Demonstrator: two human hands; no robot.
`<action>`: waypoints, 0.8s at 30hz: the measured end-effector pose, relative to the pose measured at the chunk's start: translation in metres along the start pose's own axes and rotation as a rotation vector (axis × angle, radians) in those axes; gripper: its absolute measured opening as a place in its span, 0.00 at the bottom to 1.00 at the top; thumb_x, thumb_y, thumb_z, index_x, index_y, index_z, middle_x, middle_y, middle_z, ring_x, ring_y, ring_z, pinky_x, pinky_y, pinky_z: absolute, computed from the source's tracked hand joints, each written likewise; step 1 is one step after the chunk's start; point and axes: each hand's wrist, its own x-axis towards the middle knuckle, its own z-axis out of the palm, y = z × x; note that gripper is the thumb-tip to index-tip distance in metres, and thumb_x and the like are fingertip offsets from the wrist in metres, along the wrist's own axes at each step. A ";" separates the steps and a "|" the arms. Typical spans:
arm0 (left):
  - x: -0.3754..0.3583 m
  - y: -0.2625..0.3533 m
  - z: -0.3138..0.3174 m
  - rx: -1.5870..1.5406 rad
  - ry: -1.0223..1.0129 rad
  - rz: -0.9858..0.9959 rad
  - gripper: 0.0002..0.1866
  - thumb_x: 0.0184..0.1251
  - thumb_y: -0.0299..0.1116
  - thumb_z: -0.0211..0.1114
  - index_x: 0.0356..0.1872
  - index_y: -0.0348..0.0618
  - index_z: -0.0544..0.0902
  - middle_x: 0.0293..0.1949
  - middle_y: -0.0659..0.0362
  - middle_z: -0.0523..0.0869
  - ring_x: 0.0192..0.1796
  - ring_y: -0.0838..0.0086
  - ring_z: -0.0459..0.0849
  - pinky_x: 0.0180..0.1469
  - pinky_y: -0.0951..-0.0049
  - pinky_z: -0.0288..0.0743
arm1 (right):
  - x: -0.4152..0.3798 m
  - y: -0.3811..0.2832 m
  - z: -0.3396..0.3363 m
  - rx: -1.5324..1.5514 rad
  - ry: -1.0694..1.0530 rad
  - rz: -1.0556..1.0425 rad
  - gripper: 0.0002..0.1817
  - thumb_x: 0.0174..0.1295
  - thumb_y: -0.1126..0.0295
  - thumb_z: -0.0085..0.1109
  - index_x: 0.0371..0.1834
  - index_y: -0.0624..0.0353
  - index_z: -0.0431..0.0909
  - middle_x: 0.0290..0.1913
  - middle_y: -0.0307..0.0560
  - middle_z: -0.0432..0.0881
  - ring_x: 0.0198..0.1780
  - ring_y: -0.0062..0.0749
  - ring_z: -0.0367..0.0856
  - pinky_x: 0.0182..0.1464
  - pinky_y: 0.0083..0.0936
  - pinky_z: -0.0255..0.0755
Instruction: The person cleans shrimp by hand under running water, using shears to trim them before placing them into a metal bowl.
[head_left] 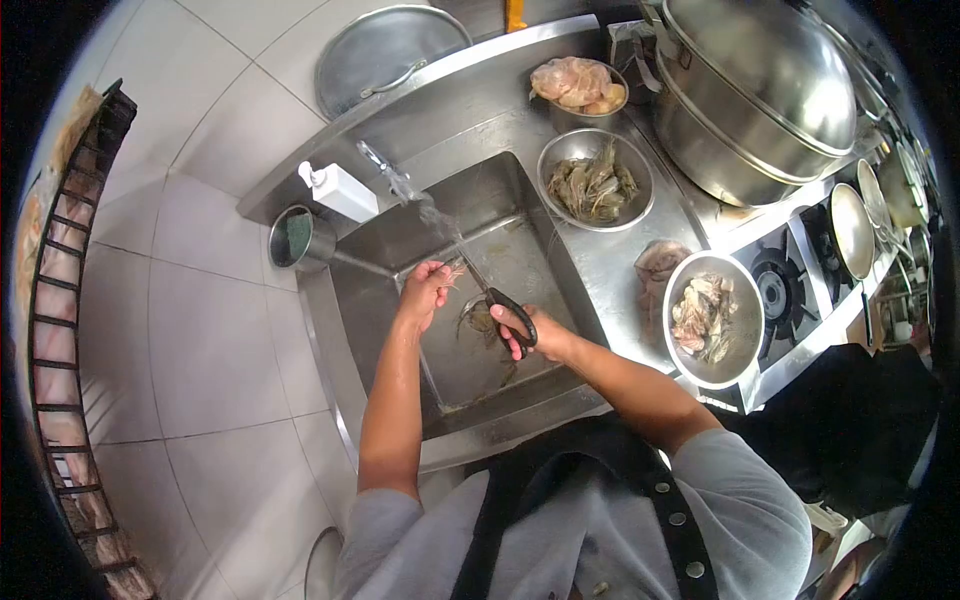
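Over the steel sink (455, 365), my left hand (426, 290) pinches a small shrimp (452, 274) close to the running tap water. My right hand (525, 330) is wrapped round the black handles of a pair of scissors (512, 312), whose blades point up and left toward the shrimp. Below the scissors, shrimp scraps (480, 322) lie on the sink floor. The tap (385, 168) pours water into the sink from its far left side.
Right of the sink stand a bowl of grey shrimp (596, 180), a bowl of raw meat (578, 85) and a bowl of pale seafood pieces (713, 320). Farther right are a large steamer pot (750, 100) and a stove (778, 285). A white bottle (340, 190) stands left of the tap.
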 end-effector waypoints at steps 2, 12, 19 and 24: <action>0.001 0.003 -0.002 -0.061 0.031 -0.001 0.09 0.68 0.32 0.60 0.43 0.42 0.73 0.31 0.61 0.77 0.25 0.84 0.70 0.22 0.83 0.63 | -0.001 0.001 -0.002 -0.002 -0.026 -0.011 0.34 0.58 0.31 0.51 0.25 0.57 0.74 0.18 0.43 0.77 0.17 0.25 0.77 0.15 0.17 0.59; 0.003 -0.004 0.006 0.137 0.018 -0.061 0.10 0.67 0.33 0.59 0.43 0.39 0.74 0.32 0.61 0.78 0.25 0.83 0.70 0.22 0.82 0.64 | 0.003 0.009 0.002 0.018 -0.154 0.108 0.39 0.57 0.25 0.41 0.32 0.57 0.73 0.22 0.39 0.78 0.23 0.25 0.80 0.20 0.19 0.62; 0.008 -0.009 0.003 0.089 0.123 -0.021 0.15 0.66 0.33 0.61 0.50 0.38 0.75 0.30 0.63 0.77 0.25 0.81 0.71 0.22 0.80 0.65 | 0.003 0.015 -0.014 0.023 0.098 0.013 0.33 0.58 0.33 0.55 0.23 0.57 0.72 0.16 0.41 0.75 0.16 0.24 0.76 0.19 0.20 0.66; 0.026 0.022 -0.003 0.401 0.331 0.113 0.17 0.59 0.33 0.68 0.49 0.39 0.79 0.33 0.61 0.82 0.30 0.81 0.77 0.26 0.79 0.69 | -0.039 0.025 -0.057 -0.925 0.407 -0.084 0.29 0.60 0.44 0.57 0.28 0.68 0.78 0.24 0.58 0.81 0.30 0.52 0.81 0.37 0.41 0.75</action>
